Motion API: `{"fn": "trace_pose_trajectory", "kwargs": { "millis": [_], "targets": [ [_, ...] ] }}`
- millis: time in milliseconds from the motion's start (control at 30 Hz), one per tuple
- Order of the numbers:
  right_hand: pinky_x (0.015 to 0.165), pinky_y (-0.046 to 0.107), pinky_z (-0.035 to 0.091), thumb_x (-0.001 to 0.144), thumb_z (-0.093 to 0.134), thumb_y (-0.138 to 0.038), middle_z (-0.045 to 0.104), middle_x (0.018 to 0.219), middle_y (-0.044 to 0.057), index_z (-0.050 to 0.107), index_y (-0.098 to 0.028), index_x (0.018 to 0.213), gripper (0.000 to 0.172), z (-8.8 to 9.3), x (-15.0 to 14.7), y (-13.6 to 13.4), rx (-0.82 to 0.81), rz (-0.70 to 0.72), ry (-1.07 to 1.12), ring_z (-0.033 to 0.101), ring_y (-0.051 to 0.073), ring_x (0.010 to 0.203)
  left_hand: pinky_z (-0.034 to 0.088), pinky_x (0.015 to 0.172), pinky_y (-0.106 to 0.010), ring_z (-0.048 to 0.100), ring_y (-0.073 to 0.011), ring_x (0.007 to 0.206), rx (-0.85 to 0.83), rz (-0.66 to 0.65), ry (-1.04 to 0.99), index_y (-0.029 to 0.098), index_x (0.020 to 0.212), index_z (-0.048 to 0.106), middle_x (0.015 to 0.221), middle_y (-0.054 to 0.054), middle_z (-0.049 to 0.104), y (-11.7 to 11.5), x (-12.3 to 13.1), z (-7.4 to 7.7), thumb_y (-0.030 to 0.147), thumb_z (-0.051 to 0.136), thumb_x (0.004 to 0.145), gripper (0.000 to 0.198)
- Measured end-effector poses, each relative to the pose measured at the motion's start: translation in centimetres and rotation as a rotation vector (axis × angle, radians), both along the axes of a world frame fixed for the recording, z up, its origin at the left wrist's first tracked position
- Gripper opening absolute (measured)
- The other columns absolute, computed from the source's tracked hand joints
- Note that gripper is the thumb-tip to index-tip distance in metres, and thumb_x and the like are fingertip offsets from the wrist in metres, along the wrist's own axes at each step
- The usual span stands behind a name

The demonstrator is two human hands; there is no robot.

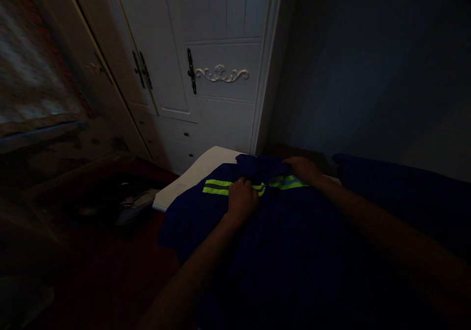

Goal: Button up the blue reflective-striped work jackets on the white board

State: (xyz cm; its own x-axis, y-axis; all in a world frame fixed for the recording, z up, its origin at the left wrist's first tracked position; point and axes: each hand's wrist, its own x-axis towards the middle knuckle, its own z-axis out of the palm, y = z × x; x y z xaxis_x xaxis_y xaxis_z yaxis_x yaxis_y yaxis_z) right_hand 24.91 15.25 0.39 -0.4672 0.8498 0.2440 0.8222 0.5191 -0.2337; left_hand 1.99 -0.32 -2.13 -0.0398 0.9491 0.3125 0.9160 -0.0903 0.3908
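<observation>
A dark blue garment (287,232) with yellow-green reflective stripes (217,187) lies spread over a white board (198,173). My left hand (243,196) rests at the left stripe near the garment's middle, its fingers curled on the fabric. At the upper right, my right hand (300,168) pinches the garment near its collar, just above the right stripe. The collar (257,163) lies at the far end of the board. The room is dim, and the lower part of the garment is lost in shadow.
A white wardrobe (221,119) with dark handles and carved trim stands behind the board. More dark blue cloth (397,188) lies at the right. Dark items (136,205) sit low on the left, above a red floor (121,271). A patterned curtain (33,65) hangs at the far left.
</observation>
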Motion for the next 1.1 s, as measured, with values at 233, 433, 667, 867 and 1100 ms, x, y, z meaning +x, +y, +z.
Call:
{"fn": "trace_pose_trajectory", "kwargs": {
  "millis": [233, 433, 667, 867, 1100],
  "targets": [
    [0.096, 0.039, 0.053, 0.082, 0.061, -0.019, 0.063, 0.134, 0.011, 0.048, -0.021, 0.144, 0.063, 0.9, 3.2, -0.8, -0.122, 0.138, 0.159, 0.063, 0.025, 0.118, 0.048, 0.083, -0.039, 0.063, -0.0281, 0.097, -0.060, -0.071, -0.088, 0.013, 0.103, 0.061, 0.109, -0.016, 0.062, -0.7, -3.6, 1.6, 0.024, 0.051, 0.087, 0.022],
    [0.093, 0.043, 0.054, 0.090, 0.052, -0.023, 0.068, 0.124, 0.013, 0.056, -0.020, 0.135, 0.045, 2.7, 2.0, -1.3, -0.282, 0.037, 0.452, 0.066, 0.026, 0.113, 0.047, 0.089, -0.039, 0.059, -0.0259, 0.101, 0.223, 0.120, -0.140, 0.015, 0.101, 0.059, 0.106, -0.015, 0.061, 3.5, -6.6, 4.1, 0.033, 0.047, 0.092, 0.023],
    [0.089, 0.041, 0.053, 0.083, 0.065, -0.052, 0.069, 0.117, 0.020, 0.065, -0.013, 0.115, 0.050, 2.6, -5.7, 1.8, -0.160, -0.133, 0.359, 0.066, 0.031, 0.107, 0.048, 0.088, -0.050, 0.057, -0.0415, 0.114, -0.164, 0.178, -0.002, 0.011, 0.118, 0.058, 0.125, -0.028, 0.058, 9.0, -5.2, 4.8, 0.063, 0.060, 0.079, 0.065],
    [0.071, 0.033, 0.054, 0.055, 0.086, -0.019, 0.073, 0.078, 0.010, 0.071, -0.015, 0.075, 0.026, 0.9, -8.5, 4.1, -0.165, -0.203, 0.223, 0.070, 0.025, 0.079, 0.052, 0.076, -0.041, 0.067, -0.0367, 0.100, -0.393, 0.200, -0.024, 0.011, 0.106, 0.067, 0.112, -0.025, 0.068, 11.5, -6.8, 5.6, 0.046, 0.065, 0.077, 0.045],
    [0.069, 0.030, 0.052, 0.075, 0.063, -0.020, 0.076, 0.085, 0.005, 0.077, -0.022, 0.086, 0.018, 4.4, -2.4, 2.5, -0.008, -0.204, 0.291, 0.070, 0.022, 0.080, 0.051, 0.065, -0.028, 0.069, -0.0231, 0.081, -0.459, 0.021, -0.084, 0.014, 0.084, 0.072, 0.088, -0.013, 0.074, 10.5, -10.0, 7.4, 0.021, 0.062, 0.078, 0.014]
  ]
}}
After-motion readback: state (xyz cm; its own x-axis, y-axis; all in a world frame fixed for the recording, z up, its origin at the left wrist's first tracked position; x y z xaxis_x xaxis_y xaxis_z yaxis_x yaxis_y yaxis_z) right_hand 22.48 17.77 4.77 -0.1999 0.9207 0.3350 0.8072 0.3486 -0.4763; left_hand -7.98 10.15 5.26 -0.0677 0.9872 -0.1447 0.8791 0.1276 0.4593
